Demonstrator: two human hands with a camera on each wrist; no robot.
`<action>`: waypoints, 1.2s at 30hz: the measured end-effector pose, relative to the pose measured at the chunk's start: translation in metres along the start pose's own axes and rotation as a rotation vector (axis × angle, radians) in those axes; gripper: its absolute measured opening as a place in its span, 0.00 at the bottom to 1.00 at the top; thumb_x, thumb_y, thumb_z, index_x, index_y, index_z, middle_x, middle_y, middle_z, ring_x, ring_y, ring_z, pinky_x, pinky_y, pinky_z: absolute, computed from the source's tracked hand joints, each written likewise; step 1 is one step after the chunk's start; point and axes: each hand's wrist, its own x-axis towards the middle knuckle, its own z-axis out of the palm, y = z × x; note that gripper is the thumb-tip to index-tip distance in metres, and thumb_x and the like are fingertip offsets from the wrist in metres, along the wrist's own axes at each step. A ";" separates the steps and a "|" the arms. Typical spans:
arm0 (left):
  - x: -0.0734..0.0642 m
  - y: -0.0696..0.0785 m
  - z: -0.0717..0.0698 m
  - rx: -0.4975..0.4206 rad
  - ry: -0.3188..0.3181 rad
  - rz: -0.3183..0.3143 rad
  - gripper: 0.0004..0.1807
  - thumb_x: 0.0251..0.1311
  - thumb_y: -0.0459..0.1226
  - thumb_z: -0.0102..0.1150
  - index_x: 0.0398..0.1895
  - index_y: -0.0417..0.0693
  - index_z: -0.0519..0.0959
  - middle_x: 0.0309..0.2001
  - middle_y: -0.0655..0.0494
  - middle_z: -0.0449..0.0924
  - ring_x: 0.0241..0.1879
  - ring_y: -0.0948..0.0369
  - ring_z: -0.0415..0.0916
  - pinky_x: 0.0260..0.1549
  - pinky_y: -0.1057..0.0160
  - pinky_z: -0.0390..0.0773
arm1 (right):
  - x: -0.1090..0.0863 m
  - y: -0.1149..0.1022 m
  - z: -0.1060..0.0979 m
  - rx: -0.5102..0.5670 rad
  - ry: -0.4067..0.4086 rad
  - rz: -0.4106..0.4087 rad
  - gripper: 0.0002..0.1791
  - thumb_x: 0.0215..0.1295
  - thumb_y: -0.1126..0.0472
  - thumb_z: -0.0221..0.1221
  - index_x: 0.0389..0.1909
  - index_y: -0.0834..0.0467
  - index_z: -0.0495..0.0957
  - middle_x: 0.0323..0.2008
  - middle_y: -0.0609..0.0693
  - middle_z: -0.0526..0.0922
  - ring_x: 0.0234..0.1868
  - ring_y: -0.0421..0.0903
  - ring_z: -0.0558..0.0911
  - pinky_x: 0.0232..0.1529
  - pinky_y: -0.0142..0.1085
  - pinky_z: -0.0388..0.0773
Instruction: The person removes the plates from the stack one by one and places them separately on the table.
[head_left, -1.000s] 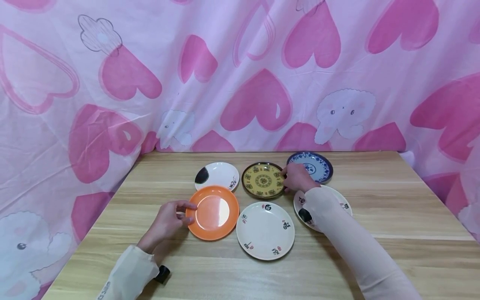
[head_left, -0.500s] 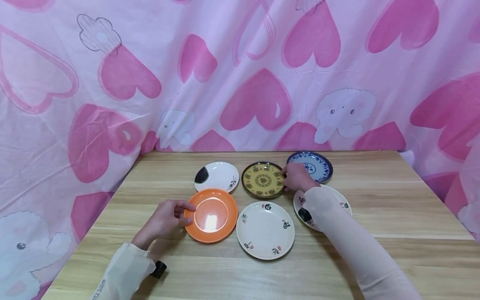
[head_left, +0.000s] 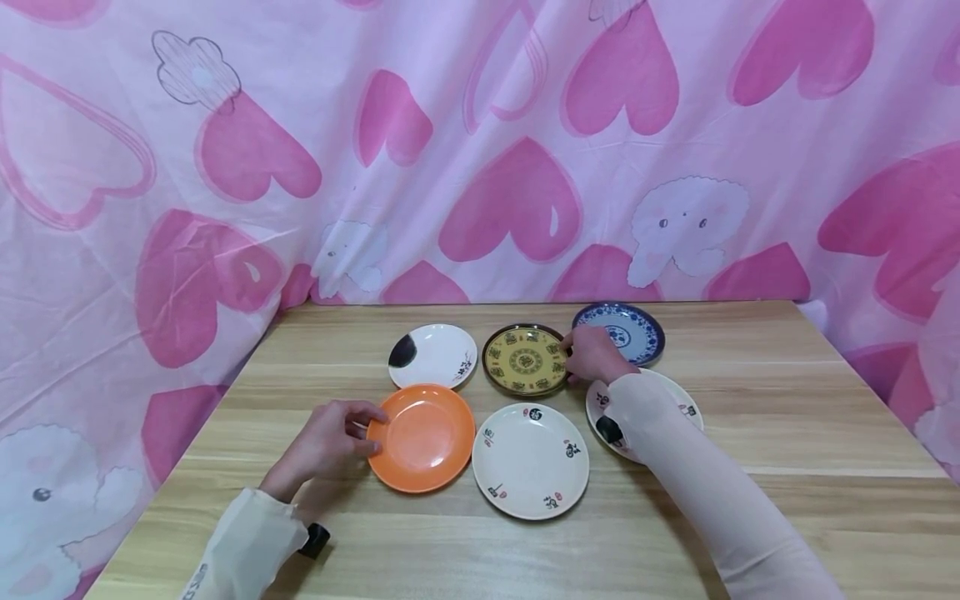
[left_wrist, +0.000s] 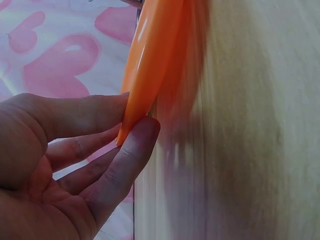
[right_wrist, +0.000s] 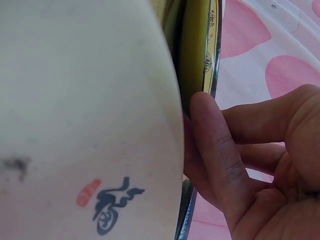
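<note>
An orange plate lies at the front left of the plates in the head view. My left hand pinches its left rim; the left wrist view has the orange rim between thumb and fingers. Behind and right of it is a yellow-brown patterned plate with a dark rim. My right hand pinches that plate's right edge, with the yellow underside showing in the right wrist view. This hand covers part of a blue and white plate.
A white plate with a black patch sits behind the orange one. At the front middle is a cream plate. Another cream plate lies partly under my right forearm. The wooden table meets a pink heart-patterned curtain.
My left hand has moved the orange plate toward me and slightly left, off the white plate's front edge that it overlapped. My right hand and the yellow-brown plate have stayed in place.
</note>
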 end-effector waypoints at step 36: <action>0.000 0.008 0.000 0.201 0.038 0.046 0.11 0.52 0.34 0.73 0.40 0.48 0.86 0.39 0.53 0.88 0.37 0.58 0.85 0.40 0.57 0.86 | -0.005 0.005 0.000 -0.053 0.027 -0.048 0.27 0.61 0.70 0.60 0.63 0.64 0.75 0.59 0.70 0.78 0.28 0.43 0.85 0.26 0.29 0.80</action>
